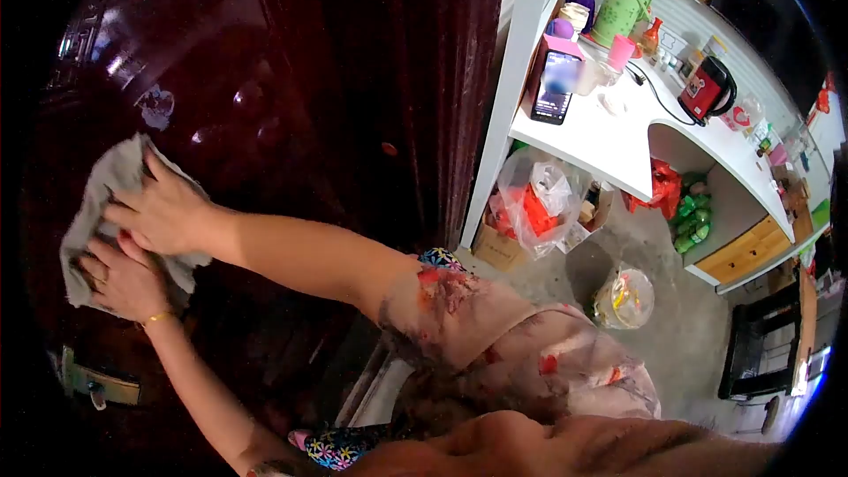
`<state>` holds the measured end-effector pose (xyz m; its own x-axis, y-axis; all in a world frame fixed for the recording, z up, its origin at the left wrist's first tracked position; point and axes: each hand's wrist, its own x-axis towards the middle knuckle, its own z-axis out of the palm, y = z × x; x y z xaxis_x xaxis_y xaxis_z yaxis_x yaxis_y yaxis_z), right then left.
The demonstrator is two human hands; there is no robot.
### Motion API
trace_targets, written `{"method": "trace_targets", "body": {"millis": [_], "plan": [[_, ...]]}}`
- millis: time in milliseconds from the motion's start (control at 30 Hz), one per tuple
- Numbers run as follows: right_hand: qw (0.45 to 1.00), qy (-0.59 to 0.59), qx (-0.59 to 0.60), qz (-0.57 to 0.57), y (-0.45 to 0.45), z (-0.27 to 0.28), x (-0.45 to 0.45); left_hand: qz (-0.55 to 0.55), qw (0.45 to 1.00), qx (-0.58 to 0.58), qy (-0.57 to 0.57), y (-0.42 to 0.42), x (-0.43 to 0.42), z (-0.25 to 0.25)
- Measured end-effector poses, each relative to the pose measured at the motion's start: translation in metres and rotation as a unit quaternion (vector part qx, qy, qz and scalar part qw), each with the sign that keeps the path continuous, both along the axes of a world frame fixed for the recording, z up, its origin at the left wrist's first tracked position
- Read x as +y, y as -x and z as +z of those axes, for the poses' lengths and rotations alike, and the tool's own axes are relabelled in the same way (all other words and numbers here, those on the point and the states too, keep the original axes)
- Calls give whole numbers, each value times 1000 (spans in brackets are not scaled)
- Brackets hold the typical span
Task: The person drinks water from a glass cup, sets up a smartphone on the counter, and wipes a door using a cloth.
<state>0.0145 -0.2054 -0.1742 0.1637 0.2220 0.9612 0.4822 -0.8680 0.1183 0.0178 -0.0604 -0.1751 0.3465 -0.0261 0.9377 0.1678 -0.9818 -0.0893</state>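
A crumpled grey cloth [126, 162] is pressed against a glossy dark reddish-brown panel [309, 97], which looks like a door. My left hand [131, 281], a yellow band at its wrist, holds the lower part of the cloth with bent fingers. Just above it, my right hand [172, 210] lies on the cloth with its fingers spread. The two hands are close together and appear to touch. A pale worn patch [156, 107] marks the panel above the cloth. Below my hands is a metal handle [106, 386].
At right, a white counter [601, 146] holds a phone [556, 87], a green thermos [622, 7], a pink cup [620, 51] and a red kettle [707, 90]. Under it are bags [539, 199] and a cardboard box [499, 245]. A lined bin [624, 299] stands on the floor.
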Motion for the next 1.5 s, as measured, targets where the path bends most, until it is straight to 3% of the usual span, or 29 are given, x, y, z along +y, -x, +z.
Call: {"method": "trace_targets", "body": {"millis": [100, 167, 200, 233, 267, 300, 400, 500, 600, 633, 667, 767, 900, 1033, 1100, 1367, 1500], "plan": [[998, 44, 26, -24, 7, -58, -12, -1, 996, -7, -93, 12, -2, -60], [989, 94, 108, -26, 18, -98, -23, -68, 992, 25, -101, 34, -14, -88], [979, 119, 164, -24, 25, -116, -29, -46, 987, 129, -86, 31, -8, -118], [973, 128, 191, -18, 29, -138, -32, -79, 986, 101, -103, 40, -12, -133], [966, 137, 217, -13, 32, -158, -34, -92, 980, 159, -74, 41, -11, -154], [969, 137, 204, -13, 35, -178, -36, -104, 970, 215, -45, 42, -8, -174], [972, 149, 182, -26, 43, -187, -40, -124, 966, 220, -57, 48, -2, -207], [974, 145, 174, -21, 53, -183, -43, -121, 954, 273, -38, 60, -8, -199], [983, 90, 159, -16, 50, -171, -42, -143, 979, 123, -78, 60, -11, -184], [986, 64, 156, -15, 54, -162, -41, -128, 971, 203, 3, 57, -13, -174], [986, 51, 157, -12, 51, -150, -41, -132, 975, 179, 1, 51, -15, -160], [981, -25, 183, 64, 36, -86, -41, -178, 978, 107, 25, 43, -31, -87], [995, -67, 44, 58, 14, -1, -44, -159, 983, -69, -59, 18, -44, 5], [997, -59, 30, 34, 6, 55, -57, -56, 994, -73, -56, -17, -45, 54], [999, -49, 17, 11, 2, 54, -60, -60, 990, -111, -65, -27, -43, 50], [997, -43, -11, -57, -12, -6, -55, 33, 994, 29, -102, -5, -50, 12], [993, -15, 117, -12, 0, -62, -60, 2, 984, 52, -168, 22, -56, -32]]}}
